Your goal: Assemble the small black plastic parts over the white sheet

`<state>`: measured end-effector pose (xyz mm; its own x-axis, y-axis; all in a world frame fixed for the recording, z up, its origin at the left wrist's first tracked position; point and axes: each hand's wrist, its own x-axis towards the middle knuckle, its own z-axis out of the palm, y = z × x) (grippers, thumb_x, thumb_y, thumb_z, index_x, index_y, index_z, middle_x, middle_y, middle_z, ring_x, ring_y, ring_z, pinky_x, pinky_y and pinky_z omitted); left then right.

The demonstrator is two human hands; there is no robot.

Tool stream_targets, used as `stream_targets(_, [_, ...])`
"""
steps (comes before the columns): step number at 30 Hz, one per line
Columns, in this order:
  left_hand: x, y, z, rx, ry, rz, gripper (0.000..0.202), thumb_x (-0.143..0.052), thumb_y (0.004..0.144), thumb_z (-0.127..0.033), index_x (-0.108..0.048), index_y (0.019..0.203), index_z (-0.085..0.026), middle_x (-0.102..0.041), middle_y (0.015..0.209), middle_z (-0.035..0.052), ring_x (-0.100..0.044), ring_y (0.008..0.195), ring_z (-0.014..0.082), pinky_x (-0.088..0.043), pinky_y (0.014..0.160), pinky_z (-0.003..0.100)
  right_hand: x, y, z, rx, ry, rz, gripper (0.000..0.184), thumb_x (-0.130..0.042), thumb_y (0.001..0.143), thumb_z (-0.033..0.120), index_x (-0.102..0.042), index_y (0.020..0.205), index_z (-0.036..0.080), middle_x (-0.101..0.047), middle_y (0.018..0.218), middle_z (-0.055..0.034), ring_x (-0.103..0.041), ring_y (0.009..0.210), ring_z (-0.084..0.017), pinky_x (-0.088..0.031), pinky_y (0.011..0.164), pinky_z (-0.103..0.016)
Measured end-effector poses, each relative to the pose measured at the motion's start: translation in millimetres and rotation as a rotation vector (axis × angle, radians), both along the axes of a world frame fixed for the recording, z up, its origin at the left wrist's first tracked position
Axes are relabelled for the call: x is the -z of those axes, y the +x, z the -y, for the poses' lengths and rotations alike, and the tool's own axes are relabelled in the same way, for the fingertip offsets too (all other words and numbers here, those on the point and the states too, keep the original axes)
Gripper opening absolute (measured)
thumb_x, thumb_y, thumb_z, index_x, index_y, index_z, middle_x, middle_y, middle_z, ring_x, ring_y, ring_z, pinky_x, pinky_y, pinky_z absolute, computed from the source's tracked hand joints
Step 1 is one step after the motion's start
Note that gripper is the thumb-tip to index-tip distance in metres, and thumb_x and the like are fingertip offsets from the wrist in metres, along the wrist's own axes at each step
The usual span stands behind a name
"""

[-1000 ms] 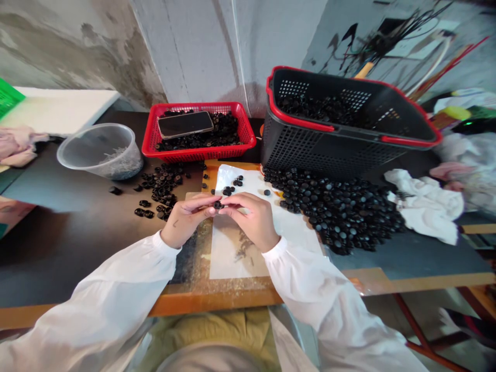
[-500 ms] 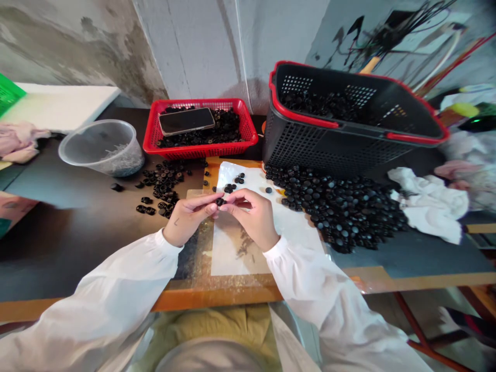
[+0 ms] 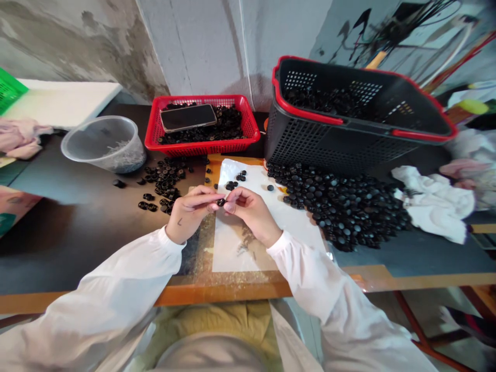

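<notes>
**With left hand (image 3: pixel 189 211) and right hand (image 3: pixel 253 213), pinches a small black part (image 3: pixel 220 202) above a white sheet (image 3: pixel 232 253)**

Closes left thumb and fingertips on the part's left side, with fingers nearly straight and together. Pinches the opposite side with right thumb and forefinger, remaining fingers curled. Holds the small black part at the middle of the scene, over the sheet's left edge; too small to make out its shape.

At far left, a green basket (image 3: pixel 10 92) beside a white slab (image 3: pixel 70 102), with pink cloth (image 3: pixel 23 138) nearer and a box (image 3: pixel 14 202) at the scene's edge. To the right, on a dark table (image 3: pixel 77 222), a clear tub (image 3: pixel 83 138) with thin translucent pieces (image 3: pixel 124 156) heaped toward its right side. Right of the tub and nearer, a scatter of black pieces (image 3: pixel 166 178) reaching to the left hand. Beyond, a red basket (image 3: pixel 209 149) with a phone (image 3: pixel 188 118) lying screen up on top of more black pieces.

On the white sheet beyond the fingertips, small clusters of black caps (image 3: pixel 231 185), plus a single cap (image 3: pixel 270 188) just to the right. Along the sheet's right side, a broad pile of caps (image 3: pixel 354 206), with a tall, red-rimmed black basket (image 3: pixel 329 147) behind. At far right, beside the pile, a crumpled white cloth (image 3: pixel 436 201); farther off, tangled wires (image 3: pixel 411 23).
</notes>
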<state>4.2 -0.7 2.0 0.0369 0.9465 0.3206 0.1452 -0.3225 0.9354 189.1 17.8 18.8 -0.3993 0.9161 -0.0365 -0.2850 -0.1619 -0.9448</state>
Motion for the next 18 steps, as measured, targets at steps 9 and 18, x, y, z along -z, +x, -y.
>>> stream_targets(9, [1.5, -1.6, 2.5, 0.015, 0.058, -0.055, 0.024, -0.079, 0.084, -0.034, -0.081, 0.107, -0.035, -0.058, 0.089, 0.0039, -0.062, 0.092, 0.019, -0.053, 0.085, 0.032, 2.4, 1.1, 0.5, -0.151, -0.195, -0.123, 0.042, -0.09, 0.065, 0.035, -0.076, 0.104, 0.024, -0.079, 0.101, -0.0007, -0.074, 0.094, -0.016, -0.058, 0.096, -0.034])
stream_targets(18, [-9.5, 4.8, 11.2, -0.052, 0.129, -0.191, 0.073, -0.085, 0.073, -0.047, -0.062, 0.139, -0.025, -0.073, 0.112, 0.0102, -0.07, 0.095, 0.0233, -0.059, 0.083, 0.031, -0.8, 0.5, 4.1, 0.002, -0.123, 0.024, 0.029, -0.088, 0.064, 0.029, -0.083, 0.093, 0.026, -0.082, 0.099, -0.0022, -0.075, 0.093, -0.021, -0.06, 0.091, -0.038])
